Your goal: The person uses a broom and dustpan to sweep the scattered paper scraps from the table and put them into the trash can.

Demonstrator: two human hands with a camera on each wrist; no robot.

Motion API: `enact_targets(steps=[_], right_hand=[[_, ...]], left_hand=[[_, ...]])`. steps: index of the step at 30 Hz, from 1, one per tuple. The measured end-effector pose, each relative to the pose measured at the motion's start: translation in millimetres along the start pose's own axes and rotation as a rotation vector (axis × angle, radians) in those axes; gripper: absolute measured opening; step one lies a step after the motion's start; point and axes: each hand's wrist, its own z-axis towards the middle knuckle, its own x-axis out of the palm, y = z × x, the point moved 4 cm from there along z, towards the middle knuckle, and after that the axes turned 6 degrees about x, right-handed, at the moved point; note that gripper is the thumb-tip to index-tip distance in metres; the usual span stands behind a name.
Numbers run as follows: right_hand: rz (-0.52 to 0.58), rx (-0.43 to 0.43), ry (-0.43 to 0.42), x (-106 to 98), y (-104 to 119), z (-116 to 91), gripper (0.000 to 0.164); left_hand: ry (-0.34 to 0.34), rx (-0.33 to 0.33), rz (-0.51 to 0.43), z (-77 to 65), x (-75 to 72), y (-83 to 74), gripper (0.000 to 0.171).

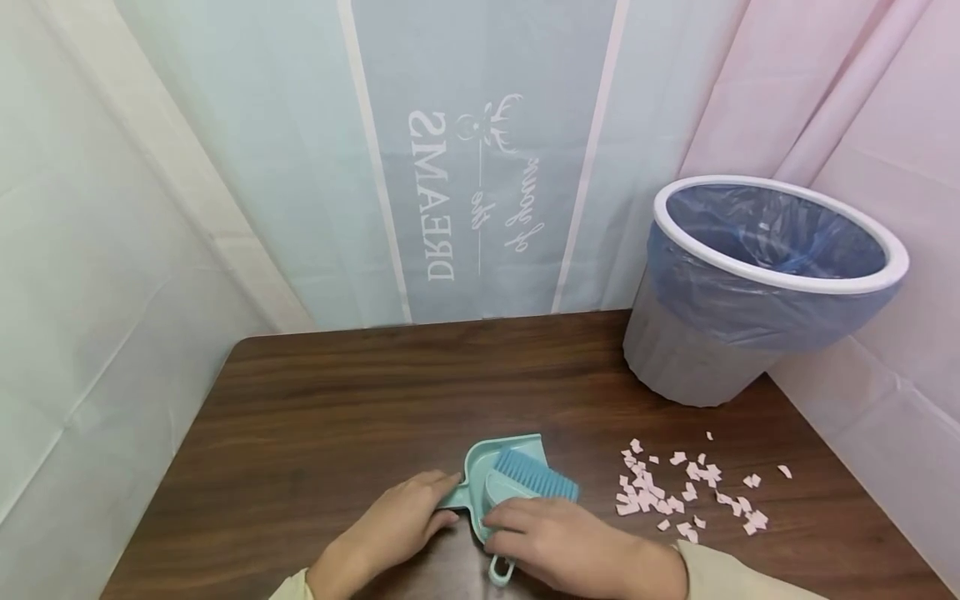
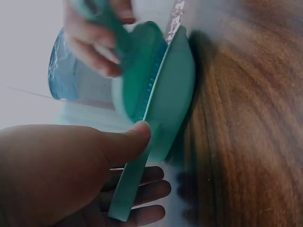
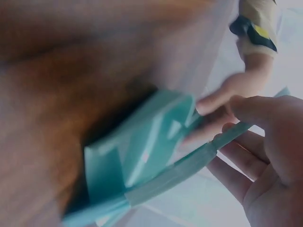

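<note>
A light teal dustpan (image 1: 483, 458) sits on the wooden table, its handle pointing left. My left hand (image 1: 397, 521) holds that handle; in the left wrist view the thumb lies along one side, with the other fingers behind it. My right hand (image 1: 555, 537) grips the handle of a teal hand brush (image 1: 536, 477), whose blue bristles lie over the dustpan's open side. The looped end of the brush handle sticks out below the right hand. Inside the pan, the right wrist view shows a small pale speck. Many torn pale pink paper scraps (image 1: 641, 492) lie scattered to the right of the brush.
A grey bin (image 1: 682, 358) with a white rim and a blue plastic liner stands at the table's back right corner, behind the scraps. Printed curtain (image 1: 480, 300) hangs along the table's (image 1: 337, 400) back edge. Pale sheets line both sides.
</note>
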Motion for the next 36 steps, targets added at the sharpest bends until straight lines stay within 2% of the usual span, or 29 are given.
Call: enact_targets(steps=[5,9,11,14,18,21,27,36], right_hand=[[0.034,0.085,-0.094,-16,-14,1,0.039],[0.114,0.161,-0.145,-26,-25,2,0.034],[0.146,0.215,-0.169,-31,-31,2,0.030],[0.185,0.309,-0.197,-38,-41,3,0.033],[0.246,0.447,-0.227,-46,-56,2,0.044],[0.287,0.530,-0.256,-49,-66,-1,0.043],[0.328,0.603,-0.317,-50,-77,-8,0.042],[0.408,0.705,-0.363,-50,-84,-14,0.035]], left_hand=[[-0.039,0.022,0.004,2.1,3.7,1.0,0.044],[-0.072,0.036,0.023,2.7,5.1,1.5,0.041],[-0.083,0.041,0.032,3.1,5.2,1.5,0.039],[-0.087,0.047,0.042,3.7,5.6,1.3,0.036],[-0.085,0.052,0.054,4.1,5.8,0.7,0.034],[-0.083,0.047,0.060,4.2,5.7,0.9,0.034],[-0.082,0.032,0.073,4.0,5.6,-0.2,0.034],[-0.096,0.020,0.111,4.5,6.2,-2.2,0.034]])
